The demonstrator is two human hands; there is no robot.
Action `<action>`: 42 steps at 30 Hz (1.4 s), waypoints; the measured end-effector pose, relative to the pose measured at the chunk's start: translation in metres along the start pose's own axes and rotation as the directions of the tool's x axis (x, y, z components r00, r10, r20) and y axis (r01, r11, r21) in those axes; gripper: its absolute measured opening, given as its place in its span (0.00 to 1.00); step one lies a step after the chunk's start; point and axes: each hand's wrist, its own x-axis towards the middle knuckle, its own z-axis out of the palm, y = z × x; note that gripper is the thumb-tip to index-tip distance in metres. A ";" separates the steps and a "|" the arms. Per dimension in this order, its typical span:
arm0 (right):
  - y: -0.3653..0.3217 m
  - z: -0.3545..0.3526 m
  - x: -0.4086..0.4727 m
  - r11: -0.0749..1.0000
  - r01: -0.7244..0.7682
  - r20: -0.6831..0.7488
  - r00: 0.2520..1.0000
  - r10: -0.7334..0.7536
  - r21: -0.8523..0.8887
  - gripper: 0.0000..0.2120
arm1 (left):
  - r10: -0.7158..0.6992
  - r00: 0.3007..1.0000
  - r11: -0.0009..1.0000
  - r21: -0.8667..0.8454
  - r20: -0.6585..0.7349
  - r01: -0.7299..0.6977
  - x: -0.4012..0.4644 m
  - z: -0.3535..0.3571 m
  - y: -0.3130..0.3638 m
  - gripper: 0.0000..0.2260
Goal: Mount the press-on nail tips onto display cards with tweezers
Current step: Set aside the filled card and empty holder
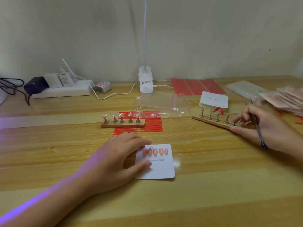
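Note:
A white display card [159, 169] printed "Handmade Nail" lies in front of me with several pink nail tips [155, 152] mounted in a row along its top. My left hand [114, 158] holds the card's left edge, thumb and fingertips on it. A wooden stand [123, 124] behind it carries several pink tips on metal pegs. My right hand [260, 125] grips dark tweezers [257, 128] and touches the end of a second wooden stand [213, 121] whose metal pegs are bare.
Red adhesive strip sheets [150, 125] lie under and behind the first stand. A clear zip bag [164, 102], a white card stack [214, 99], red sheets [196, 86], packaged cards [285, 99], a clip lamp [145, 79] and a power strip [62, 90] line the back of the wooden table.

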 end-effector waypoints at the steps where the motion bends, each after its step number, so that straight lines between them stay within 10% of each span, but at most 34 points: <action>1: 0.003 -0.001 -0.001 1.000 -0.016 0.001 1.000 0.016 -0.014 0.17 | 0.001 1.000 1.000 0.001 0.000 -0.001 0.000 0.000 0.000 0.22; 15: 0.042 -0.041 -0.004 0.933 -0.240 -0.016 0.969 0.245 -0.270 0.28 | 0.071 0.997 0.997 -0.012 -0.019 -0.071 -0.002 0.001 -0.002 0.19; 21: -0.007 -0.037 0.006 0.898 -0.036 -0.174 0.984 -0.046 -0.440 0.14 | 0.087 0.996 0.995 -0.038 -0.022 -0.088 -0.001 0.000 -0.002 0.18; 29: -0.096 0.037 0.013 0.946 0.135 -0.158 0.983 -0.091 0.296 0.22 | 0.008 0.989 0.991 -0.133 -0.149 -0.028 0.000 -0.006 -0.003 0.14; 42: -0.108 0.127 0.028 0.854 0.121 -0.014 0.991 -0.133 0.506 0.12 | -0.144 0.985 0.989 -0.042 -0.092 0.141 0.000 -0.002 -0.023 0.16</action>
